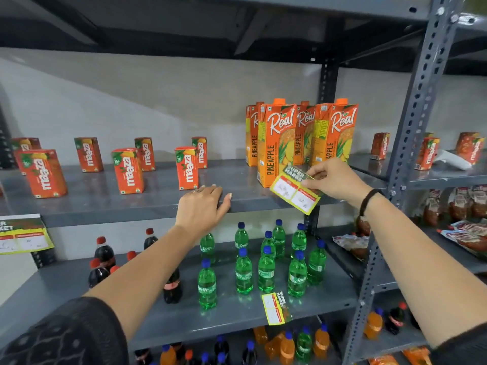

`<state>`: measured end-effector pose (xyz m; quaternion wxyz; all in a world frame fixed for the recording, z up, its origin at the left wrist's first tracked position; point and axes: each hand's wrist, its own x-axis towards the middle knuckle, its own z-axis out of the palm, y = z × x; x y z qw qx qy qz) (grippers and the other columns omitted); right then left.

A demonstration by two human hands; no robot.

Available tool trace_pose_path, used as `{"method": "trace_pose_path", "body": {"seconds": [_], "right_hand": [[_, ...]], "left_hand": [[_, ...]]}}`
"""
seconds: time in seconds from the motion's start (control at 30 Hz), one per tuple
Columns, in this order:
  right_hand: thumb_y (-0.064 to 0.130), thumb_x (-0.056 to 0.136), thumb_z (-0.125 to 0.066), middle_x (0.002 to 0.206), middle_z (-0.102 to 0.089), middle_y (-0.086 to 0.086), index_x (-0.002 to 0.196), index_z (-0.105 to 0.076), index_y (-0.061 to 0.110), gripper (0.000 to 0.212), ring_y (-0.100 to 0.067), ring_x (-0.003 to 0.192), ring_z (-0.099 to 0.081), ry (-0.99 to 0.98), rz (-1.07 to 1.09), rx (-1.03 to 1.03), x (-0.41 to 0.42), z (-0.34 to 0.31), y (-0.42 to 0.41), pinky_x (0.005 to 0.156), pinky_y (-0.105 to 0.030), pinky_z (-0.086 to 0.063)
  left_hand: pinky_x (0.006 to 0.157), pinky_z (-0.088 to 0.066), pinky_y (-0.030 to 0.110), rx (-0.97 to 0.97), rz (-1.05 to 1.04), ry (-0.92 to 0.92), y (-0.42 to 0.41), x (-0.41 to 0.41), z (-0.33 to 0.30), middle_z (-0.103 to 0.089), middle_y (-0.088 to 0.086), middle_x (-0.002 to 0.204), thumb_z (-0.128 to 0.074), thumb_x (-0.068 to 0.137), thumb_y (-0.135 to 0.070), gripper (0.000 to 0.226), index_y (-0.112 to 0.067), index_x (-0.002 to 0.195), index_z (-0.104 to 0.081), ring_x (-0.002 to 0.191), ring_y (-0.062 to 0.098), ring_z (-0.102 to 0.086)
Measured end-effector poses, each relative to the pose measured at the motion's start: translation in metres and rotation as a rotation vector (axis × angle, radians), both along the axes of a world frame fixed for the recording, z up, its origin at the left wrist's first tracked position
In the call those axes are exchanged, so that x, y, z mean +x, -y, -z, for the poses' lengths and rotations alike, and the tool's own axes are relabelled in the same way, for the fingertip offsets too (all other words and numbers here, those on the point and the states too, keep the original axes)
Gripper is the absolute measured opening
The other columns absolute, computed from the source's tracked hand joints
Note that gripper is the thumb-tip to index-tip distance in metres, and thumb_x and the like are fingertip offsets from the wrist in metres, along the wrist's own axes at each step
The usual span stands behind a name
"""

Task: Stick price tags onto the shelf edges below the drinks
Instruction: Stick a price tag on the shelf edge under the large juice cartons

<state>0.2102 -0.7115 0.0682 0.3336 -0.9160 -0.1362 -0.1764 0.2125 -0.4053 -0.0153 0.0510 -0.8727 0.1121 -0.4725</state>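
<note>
From the head camera, the right hand [333,181] pinched a yellow-and-green paper price tag [294,191] against the front edge of the grey metal shelf [147,212], just below the tall orange pineapple juice cartons [276,143]. The left hand [201,206] lay open, palm down, on that edge.

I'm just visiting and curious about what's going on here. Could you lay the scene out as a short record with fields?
Place: grey metal shelf stocked with drinks
Upper shelf: small Maaza cartons and tall Real pineapple cartons
Lower shelf: green Sprite bottles and dark cola bottles
Right hand: holds a yellow price tag at the upper shelf edge, below the pineapple cartons
Left hand: rests flat on the same shelf edge
Tags already up: left tag; lower tag
</note>
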Motion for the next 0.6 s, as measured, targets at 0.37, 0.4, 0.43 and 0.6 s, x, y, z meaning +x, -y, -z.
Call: {"method": "trace_pose_path", "body": {"seconds": [0.37, 0.4, 0.43, 0.6], "right_hand": [[0.017, 0.073, -0.083, 0.072, -0.070, 0.008, 0.076, -0.073, 0.023, 0.011, -0.004, 0.072, -0.064, 0.104, -0.080, -0.312, -0.004, 0.022, 0.009, 0.075, -0.036, -0.057], [0.016, 0.073, -0.082, 0.072, -0.070, 0.008, 0.074, -0.073, 0.023, 0.011, -0.006, 0.073, -0.065, 0.111, -0.081, -0.310, -0.002, 0.022, 0.008, 0.075, -0.037, -0.057], [0.015, 0.073, -0.082, 0.072, -0.071, 0.008, 0.073, -0.073, 0.023, 0.011, -0.008, 0.073, -0.065, 0.110, -0.084, -0.304, 0.000, 0.022, 0.008, 0.076, -0.037, -0.057], [0.014, 0.072, -0.083, 0.075, -0.070, 0.006, 0.071, -0.074, 0.021, 0.011, -0.010, 0.073, -0.064, 0.100, -0.094, -0.281, 0.008, 0.026, 0.006, 0.073, -0.035, -0.055]], "left_hand": [[0.049, -0.047, 0.029, -0.014, 0.015, 0.061, 0.000, 0.002, 0.003, -0.073, -0.001, 0.085, -0.032, 0.096, -0.042, 0.047, -0.015, 0.087, -0.070, 0.069, 0.020, -0.067], [0.049, -0.046, 0.029, -0.012, 0.014, 0.067, 0.000, 0.002, 0.003, -0.073, -0.001, 0.084, -0.033, 0.096, -0.042, 0.046, -0.016, 0.087, -0.070, 0.069, 0.020, -0.067], [0.049, -0.046, 0.029, -0.012, 0.013, 0.072, 0.000, 0.003, 0.003, -0.073, -0.001, 0.083, -0.033, 0.096, -0.042, 0.046, -0.016, 0.087, -0.069, 0.068, 0.020, -0.067], [0.049, -0.045, 0.028, -0.015, 0.012, 0.088, 0.000, 0.003, 0.004, -0.073, -0.001, 0.083, -0.034, 0.096, -0.042, 0.045, -0.016, 0.086, -0.070, 0.068, 0.019, -0.067]]}}
